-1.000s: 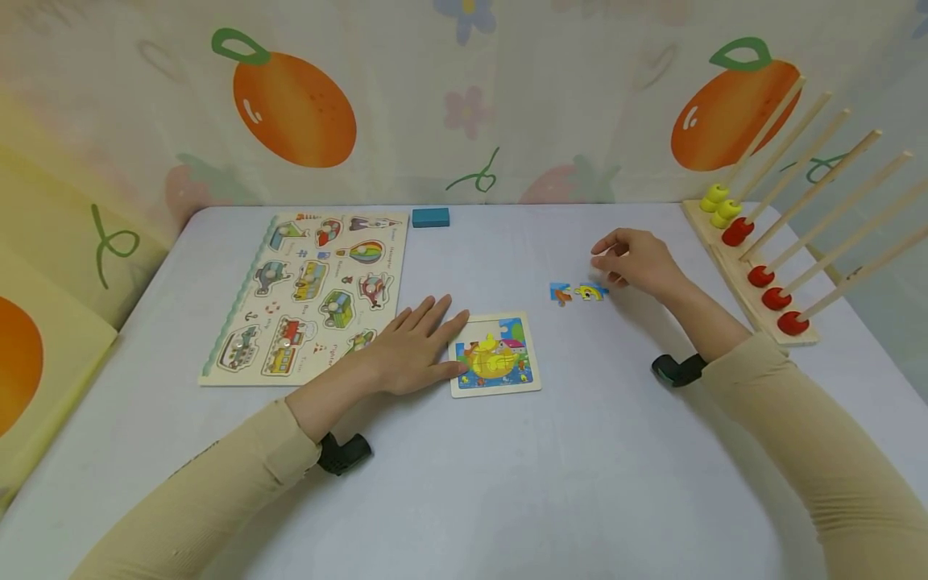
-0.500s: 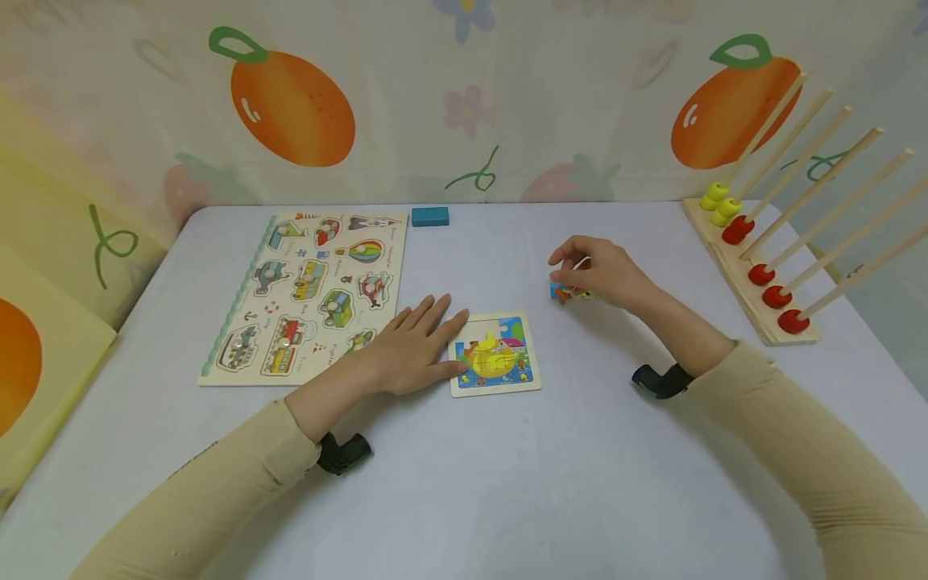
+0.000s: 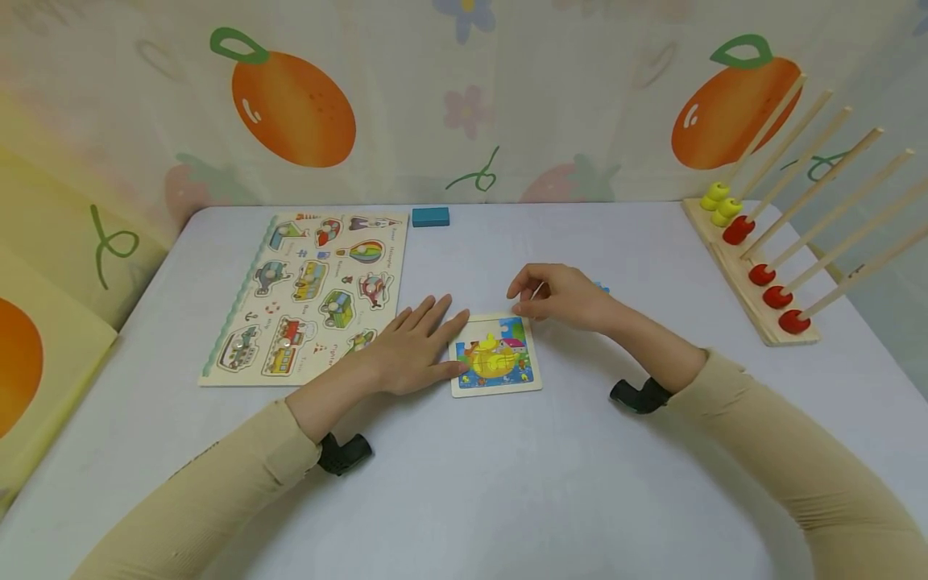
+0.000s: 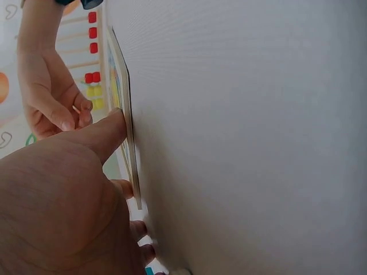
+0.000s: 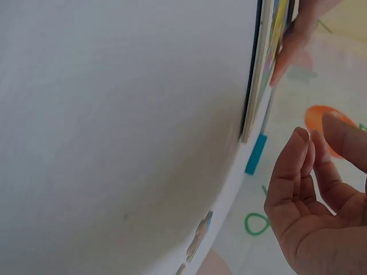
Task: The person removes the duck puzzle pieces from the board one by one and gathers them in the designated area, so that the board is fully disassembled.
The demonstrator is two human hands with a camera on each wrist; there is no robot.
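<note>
A small square jigsaw puzzle (image 3: 497, 354) with a yellow duck picture lies in its wooden frame on the white table. Its upper left part shows bare wood. My left hand (image 3: 406, 346) lies flat with its fingers spread, thumb and index finger resting on the puzzle's left edge. My right hand (image 3: 561, 296) hovers by the upper right corner of the puzzle, fingers loosely bent, with nothing visible between them. Behind it, a loose jigsaw piece (image 3: 602, 287) is mostly hidden in the head view. In the right wrist view, loose pieces (image 5: 199, 236) lie on the table.
A large wooden vehicle puzzle board (image 3: 312, 298) lies to the left, partly under the left forearm. A blue block (image 3: 431, 217) sits at the back edge. On the right stands a wooden peg rack (image 3: 754, 282) with red and yellow beads and tall rods.
My right hand has moved left and toward me, past the loose pieces to the jigsaw puzzle's corner. My left hand has stayed in place.
</note>
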